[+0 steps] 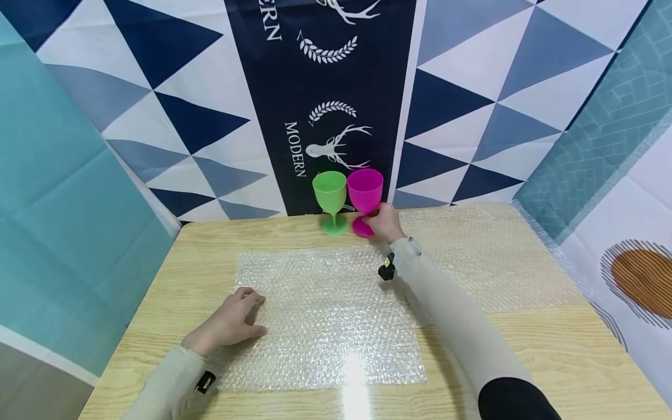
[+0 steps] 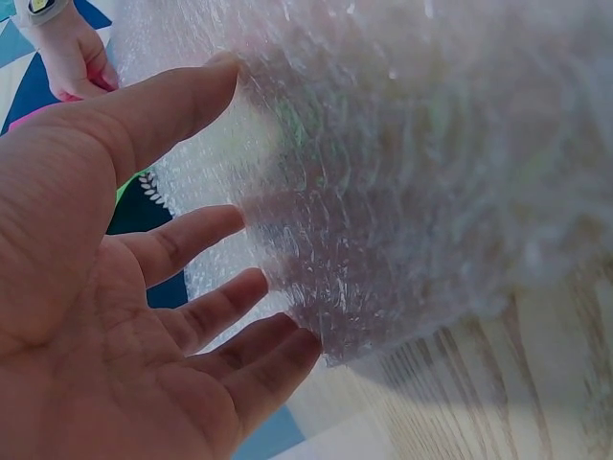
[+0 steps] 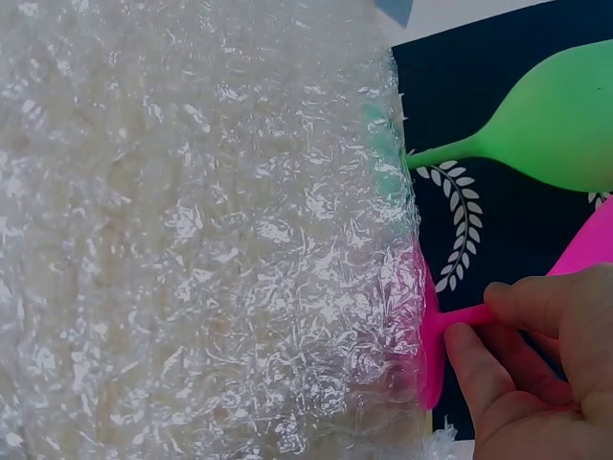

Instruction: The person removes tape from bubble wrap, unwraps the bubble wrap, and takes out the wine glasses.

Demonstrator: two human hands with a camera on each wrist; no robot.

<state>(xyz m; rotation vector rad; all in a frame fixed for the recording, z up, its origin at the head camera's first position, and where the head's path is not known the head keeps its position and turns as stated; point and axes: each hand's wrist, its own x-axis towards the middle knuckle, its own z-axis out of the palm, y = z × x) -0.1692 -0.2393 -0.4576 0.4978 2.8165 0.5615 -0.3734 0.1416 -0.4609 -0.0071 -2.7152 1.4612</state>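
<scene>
At the back of the table stand two plastic goblets side by side, a green goblet and a magenta goblet. My right hand pinches the stem of the magenta goblet between thumb and fingers, low near its foot; the right wrist view shows this grip close up. A sheet of clear bubble wrap lies flat in front of the goblets. On its left edge rests my left hand, fingers spread and relaxed, the fingertips touching the wrap.
A second length of bubble wrap covers the right side of the wooden table and reaches its right edge. Close behind the goblets rises a patterned cloth wall; teal panels close in the sides.
</scene>
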